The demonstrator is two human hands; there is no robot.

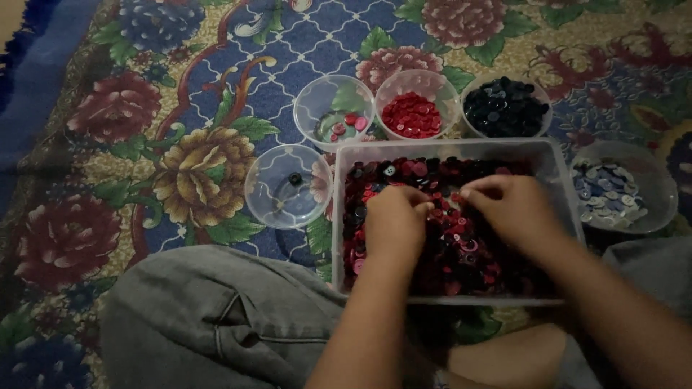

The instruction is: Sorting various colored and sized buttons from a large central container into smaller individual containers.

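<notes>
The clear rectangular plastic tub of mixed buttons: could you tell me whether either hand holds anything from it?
It cannot be told: left hand and right hand rest curled on the buttons, fingertips hidden.

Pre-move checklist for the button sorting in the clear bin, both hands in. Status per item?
1. Left hand in the clear bin, on the mixed buttons: ok.
2. Right hand in the bin, fingertips pinched together: ok; whether it holds a button: cannot tell.
3. Red-button bowl upright, apart from hands: ok.
4. Dark-button bowl upright: ok.
5. Pale-button bowl right of bin, upright: ok.
6. Near-empty bowl left of bin holds one dark button: ok.
</notes>
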